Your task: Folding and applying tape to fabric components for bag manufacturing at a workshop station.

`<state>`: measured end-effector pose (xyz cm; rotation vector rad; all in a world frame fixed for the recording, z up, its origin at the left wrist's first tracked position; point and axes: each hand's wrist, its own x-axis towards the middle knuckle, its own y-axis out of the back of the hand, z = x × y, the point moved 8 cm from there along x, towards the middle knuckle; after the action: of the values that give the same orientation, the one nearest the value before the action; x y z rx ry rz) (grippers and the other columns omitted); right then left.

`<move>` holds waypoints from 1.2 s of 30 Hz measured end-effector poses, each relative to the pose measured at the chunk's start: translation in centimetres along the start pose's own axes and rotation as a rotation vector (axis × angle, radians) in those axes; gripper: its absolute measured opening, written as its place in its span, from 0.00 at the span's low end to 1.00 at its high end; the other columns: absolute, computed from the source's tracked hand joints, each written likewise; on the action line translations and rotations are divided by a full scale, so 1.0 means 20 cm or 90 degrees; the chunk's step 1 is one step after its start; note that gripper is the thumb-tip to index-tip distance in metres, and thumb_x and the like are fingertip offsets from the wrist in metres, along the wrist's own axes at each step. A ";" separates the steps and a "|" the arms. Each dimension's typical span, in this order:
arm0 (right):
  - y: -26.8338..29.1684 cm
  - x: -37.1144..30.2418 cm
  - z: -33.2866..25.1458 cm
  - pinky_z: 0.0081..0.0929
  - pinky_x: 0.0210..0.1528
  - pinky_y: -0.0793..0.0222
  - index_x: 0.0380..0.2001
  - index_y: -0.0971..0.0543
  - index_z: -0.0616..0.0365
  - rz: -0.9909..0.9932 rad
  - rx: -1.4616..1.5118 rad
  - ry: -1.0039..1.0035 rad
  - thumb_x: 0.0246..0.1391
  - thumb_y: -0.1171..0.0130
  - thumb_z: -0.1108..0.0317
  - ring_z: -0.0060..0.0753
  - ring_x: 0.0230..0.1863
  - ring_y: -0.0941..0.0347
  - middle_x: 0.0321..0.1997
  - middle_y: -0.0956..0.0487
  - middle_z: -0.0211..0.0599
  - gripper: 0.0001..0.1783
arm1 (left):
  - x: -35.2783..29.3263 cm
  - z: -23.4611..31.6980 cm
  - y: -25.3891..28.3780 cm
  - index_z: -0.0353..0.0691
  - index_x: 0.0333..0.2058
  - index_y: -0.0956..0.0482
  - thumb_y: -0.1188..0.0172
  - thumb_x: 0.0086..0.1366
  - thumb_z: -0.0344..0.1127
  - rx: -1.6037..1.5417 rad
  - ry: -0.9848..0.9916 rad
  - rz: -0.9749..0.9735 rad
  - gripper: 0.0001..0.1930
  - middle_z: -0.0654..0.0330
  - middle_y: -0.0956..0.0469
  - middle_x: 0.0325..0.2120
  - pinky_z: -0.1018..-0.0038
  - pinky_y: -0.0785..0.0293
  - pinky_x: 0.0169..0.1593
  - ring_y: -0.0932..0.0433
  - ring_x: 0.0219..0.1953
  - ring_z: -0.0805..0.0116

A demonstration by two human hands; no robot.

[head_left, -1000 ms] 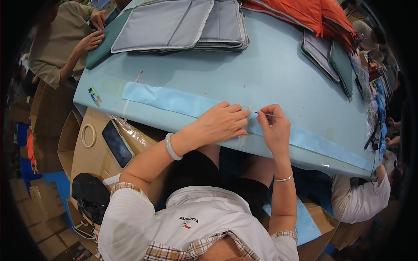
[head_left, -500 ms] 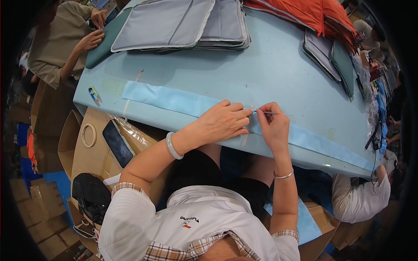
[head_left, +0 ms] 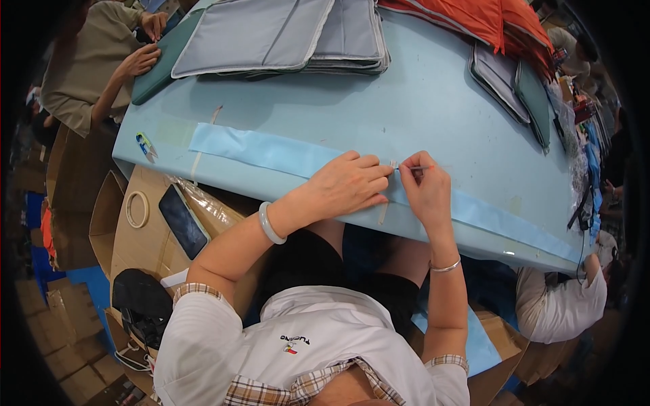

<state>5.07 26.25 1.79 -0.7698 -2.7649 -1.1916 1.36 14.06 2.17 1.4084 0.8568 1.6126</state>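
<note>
A long light-blue fabric strip [head_left: 271, 153] lies along the near edge of the blue-covered table. My left hand [head_left: 349, 181] rests flat on it, fingers extended to the right, holding nothing. Close to those fingertips, my right hand [head_left: 426, 186] pinches a thin pen-like stick [head_left: 425, 167], its point toward the left hand. A short pale tape mark [head_left: 383, 214] crosses the table edge below the fingertips. The exact spot where the tip meets the strip is too small to make out.
Yellow-green thread snips [head_left: 146, 147] lie at the table's left. Stacked grey padded panels [head_left: 254, 37] and orange fabric [head_left: 460, 24] stand at the back. A phone [head_left: 183, 222] and a tape ring [head_left: 137, 210] sit on cardboard. Co-workers' hands [head_left: 141, 61] handle a green panel.
My right hand has shifted very slightly, and the stick lies a little higher and flatter in its pinch. My left hand stays in place on the strip.
</note>
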 end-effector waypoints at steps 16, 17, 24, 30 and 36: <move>-0.01 0.00 -0.01 0.22 0.26 0.30 0.25 0.27 0.65 -0.050 -0.034 -0.001 0.50 0.41 0.73 0.26 0.22 0.25 0.21 0.23 0.38 0.07 | 0.00 -0.01 -0.01 0.41 0.32 0.26 0.40 0.56 0.41 -0.028 0.030 -0.043 0.11 0.66 0.25 0.44 0.74 0.32 0.41 0.28 0.43 0.70; -0.01 0.00 -0.01 0.22 0.27 0.30 0.25 0.27 0.65 -0.052 -0.031 -0.005 0.50 0.41 0.73 0.26 0.22 0.25 0.21 0.23 0.38 0.07 | 0.00 -0.01 -0.01 0.41 0.32 0.26 0.40 0.56 0.41 -0.028 0.030 -0.035 0.11 0.66 0.25 0.44 0.74 0.32 0.41 0.28 0.43 0.70; -0.01 -0.03 -0.03 0.27 0.25 0.31 0.25 0.27 0.65 -0.064 -0.003 -0.019 0.49 0.41 0.73 0.35 0.21 0.25 0.20 0.23 0.44 0.07 | 0.00 -0.01 -0.02 0.42 0.34 0.26 0.40 0.56 0.41 -0.024 0.034 -0.022 0.11 0.67 0.25 0.44 0.74 0.31 0.40 0.28 0.43 0.71; 0.00 -0.09 -0.05 0.26 0.25 0.31 0.25 0.27 0.64 -0.086 -0.004 -0.029 0.49 0.41 0.74 0.34 0.21 0.24 0.19 0.23 0.44 0.06 | 0.00 -0.01 -0.02 0.42 0.31 0.26 0.41 0.58 0.38 -0.011 0.029 -0.020 0.07 0.68 0.25 0.43 0.74 0.31 0.40 0.27 0.43 0.71; 0.00 -0.15 -0.06 0.25 0.25 0.31 0.25 0.27 0.64 -0.111 0.012 -0.055 0.48 0.41 0.74 0.34 0.21 0.24 0.19 0.23 0.44 0.06 | 0.01 0.00 0.01 0.42 0.27 0.25 0.43 0.58 0.37 0.005 0.007 0.049 0.06 0.69 0.27 0.33 0.73 0.32 0.35 0.28 0.36 0.73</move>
<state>7.48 24.10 1.95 -0.6027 -2.9624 -1.1829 1.42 14.09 2.35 1.4545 0.8243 1.6779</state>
